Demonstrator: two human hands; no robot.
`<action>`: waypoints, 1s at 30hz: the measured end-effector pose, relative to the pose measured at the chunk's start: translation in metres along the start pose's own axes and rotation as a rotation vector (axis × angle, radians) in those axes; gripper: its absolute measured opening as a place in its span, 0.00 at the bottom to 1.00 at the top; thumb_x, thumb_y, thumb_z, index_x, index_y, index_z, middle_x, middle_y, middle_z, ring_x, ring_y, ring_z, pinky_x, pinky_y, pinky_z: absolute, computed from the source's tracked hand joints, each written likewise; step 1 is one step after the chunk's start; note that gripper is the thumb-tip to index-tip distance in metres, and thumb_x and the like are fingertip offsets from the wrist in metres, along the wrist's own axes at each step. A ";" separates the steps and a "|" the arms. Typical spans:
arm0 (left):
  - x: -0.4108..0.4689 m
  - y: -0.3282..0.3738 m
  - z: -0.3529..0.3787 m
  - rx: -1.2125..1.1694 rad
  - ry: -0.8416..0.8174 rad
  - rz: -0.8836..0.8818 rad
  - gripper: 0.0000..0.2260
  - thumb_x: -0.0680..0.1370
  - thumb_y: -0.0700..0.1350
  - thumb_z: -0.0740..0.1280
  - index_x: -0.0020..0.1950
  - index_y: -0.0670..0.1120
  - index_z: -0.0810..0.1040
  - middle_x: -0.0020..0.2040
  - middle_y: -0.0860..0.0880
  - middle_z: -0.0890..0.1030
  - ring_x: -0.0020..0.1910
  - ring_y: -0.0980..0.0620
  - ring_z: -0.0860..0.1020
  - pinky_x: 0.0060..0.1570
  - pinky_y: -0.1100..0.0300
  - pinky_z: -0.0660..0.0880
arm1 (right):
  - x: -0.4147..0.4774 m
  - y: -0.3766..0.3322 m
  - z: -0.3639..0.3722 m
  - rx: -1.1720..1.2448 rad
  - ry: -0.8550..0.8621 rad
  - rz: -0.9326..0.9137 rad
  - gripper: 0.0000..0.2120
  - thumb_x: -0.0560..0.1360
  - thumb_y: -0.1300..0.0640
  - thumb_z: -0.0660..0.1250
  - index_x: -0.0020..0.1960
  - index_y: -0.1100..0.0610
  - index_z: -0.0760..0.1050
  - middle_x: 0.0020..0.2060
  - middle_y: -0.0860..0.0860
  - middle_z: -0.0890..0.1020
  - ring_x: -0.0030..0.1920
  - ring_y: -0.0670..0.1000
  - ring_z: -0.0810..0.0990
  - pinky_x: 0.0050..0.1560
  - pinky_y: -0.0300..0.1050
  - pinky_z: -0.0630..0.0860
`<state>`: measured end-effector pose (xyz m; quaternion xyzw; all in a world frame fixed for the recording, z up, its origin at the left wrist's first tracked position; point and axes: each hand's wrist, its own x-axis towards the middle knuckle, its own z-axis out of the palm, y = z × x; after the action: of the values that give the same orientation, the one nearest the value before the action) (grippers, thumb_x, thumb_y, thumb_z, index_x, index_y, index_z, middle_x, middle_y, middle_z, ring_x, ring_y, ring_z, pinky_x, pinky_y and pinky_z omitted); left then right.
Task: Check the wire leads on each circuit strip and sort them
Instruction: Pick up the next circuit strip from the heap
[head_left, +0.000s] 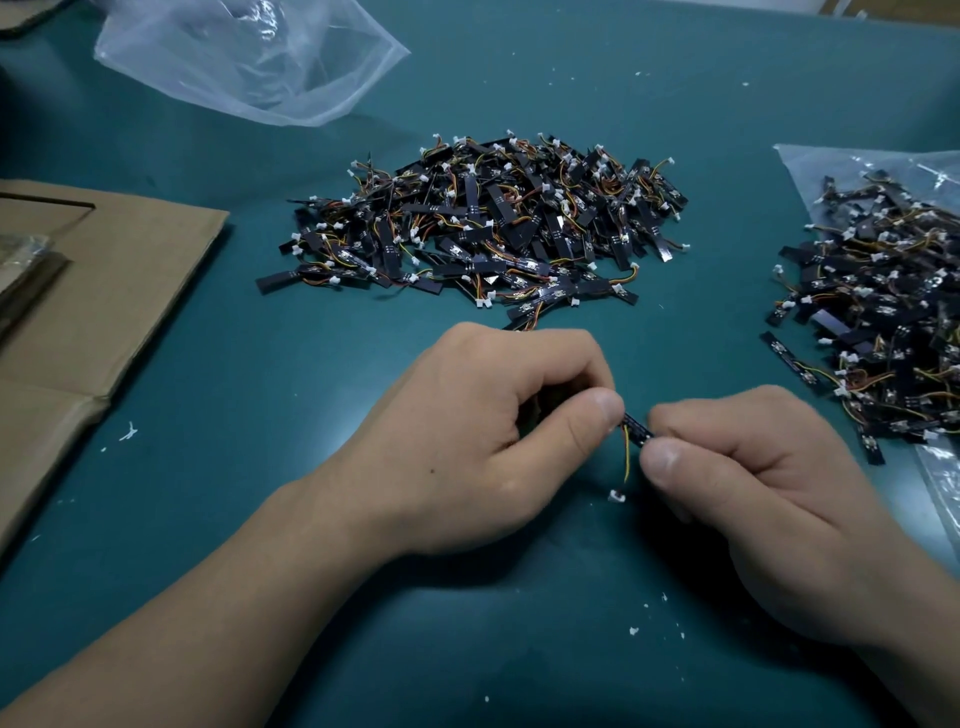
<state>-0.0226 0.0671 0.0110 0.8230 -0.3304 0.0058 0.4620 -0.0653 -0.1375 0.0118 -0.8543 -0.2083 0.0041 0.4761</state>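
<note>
Both hands pinch one small black circuit strip (636, 428) between thumb and curled fingers, the left hand (498, 415) at one end and the right hand (753, 467) at the other, just above the green table (260, 467). Its thin wire leads (627, 457) dangle to a white connector (616, 495). One large pile (483, 228) of strips lies beyond the hands. A second pile (883, 322) sits on a clear bag (810, 166) at right. Which pile is checked cannot be told, but much sorting likely remains. No writing is legible.
</note>
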 end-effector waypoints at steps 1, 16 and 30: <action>0.000 0.000 0.001 -0.004 0.036 -0.012 0.06 0.82 0.49 0.64 0.49 0.51 0.79 0.31 0.56 0.73 0.31 0.54 0.73 0.34 0.62 0.67 | -0.001 0.000 0.000 0.016 0.032 0.021 0.20 0.77 0.50 0.61 0.30 0.57 0.61 0.24 0.47 0.60 0.25 0.44 0.59 0.27 0.39 0.58; 0.007 -0.014 -0.005 0.337 0.540 -0.370 0.06 0.76 0.51 0.65 0.49 0.54 0.81 0.46 0.56 0.78 0.49 0.53 0.77 0.51 0.50 0.75 | 0.012 0.012 -0.005 0.467 0.692 0.147 0.16 0.84 0.49 0.60 0.43 0.50 0.81 0.22 0.45 0.67 0.20 0.45 0.61 0.24 0.34 0.58; 0.006 -0.017 -0.001 0.493 0.366 -0.402 0.08 0.77 0.60 0.68 0.48 0.58 0.82 0.40 0.56 0.78 0.43 0.51 0.77 0.43 0.53 0.72 | -0.001 0.006 0.011 -0.147 0.255 0.080 0.06 0.79 0.50 0.69 0.47 0.45 0.84 0.29 0.48 0.80 0.26 0.49 0.73 0.29 0.42 0.70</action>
<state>-0.0084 0.0704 0.0007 0.9434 -0.0627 0.1414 0.2933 -0.0663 -0.1319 0.0006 -0.8880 -0.1119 -0.1008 0.4345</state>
